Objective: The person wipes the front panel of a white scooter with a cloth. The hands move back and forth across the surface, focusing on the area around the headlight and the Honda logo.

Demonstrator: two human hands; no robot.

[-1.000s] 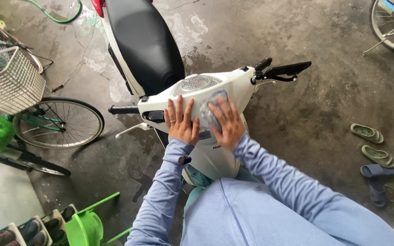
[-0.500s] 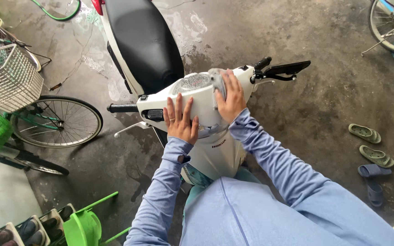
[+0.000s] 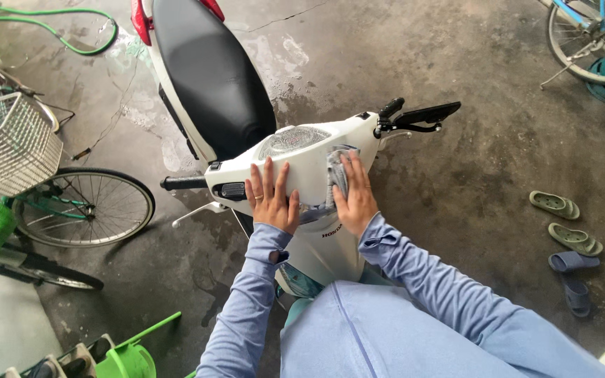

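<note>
Left hand open, flat on white scooter front cover. Right hand open, fingers pressing grey cloth to cover beside speedometer.

The only screen-like thing is the scooter's rounded instrument panel under clear plastic, set in the top of the white handlebar cover, just far of the left hand and left of the grey cloth; its face is pale grey and its markings are too small to make out. The only label is a short line of dark lettering on the white front body of the scooter, near the right wrist. No packages or signs show anywhere on the wet concrete floor.
</note>
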